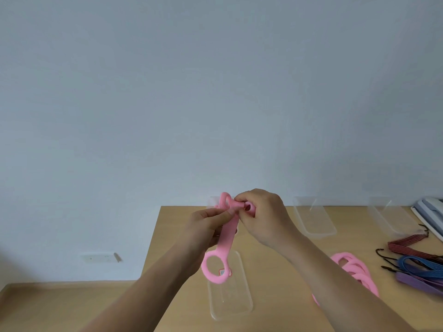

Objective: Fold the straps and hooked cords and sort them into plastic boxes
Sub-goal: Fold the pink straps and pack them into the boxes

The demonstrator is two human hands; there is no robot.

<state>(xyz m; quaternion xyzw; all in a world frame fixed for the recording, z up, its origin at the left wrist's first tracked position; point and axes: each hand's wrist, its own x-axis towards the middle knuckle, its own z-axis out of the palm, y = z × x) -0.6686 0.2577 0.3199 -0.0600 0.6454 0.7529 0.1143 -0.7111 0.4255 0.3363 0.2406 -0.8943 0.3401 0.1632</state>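
Pink soft strap with ring-shaped ends (227, 238) is held in the air above the near clear plastic box (230, 303). Its upper end is pinched by the curled fingers of the right hand (261, 216) and its middle is gripped by the left hand (208, 226). The lower ring is left dangling, unfolded. If either pinch is loosened, the fold is likely sprung open and the strap dropped beside the box or off the left edge of the light wooden table (172, 224). A loose fold may not be fitted into the narrow box. The pile of pink straps (354, 269) and the striped hooked cords (417, 267) at right are not touched, though the hooks could be tangled together.
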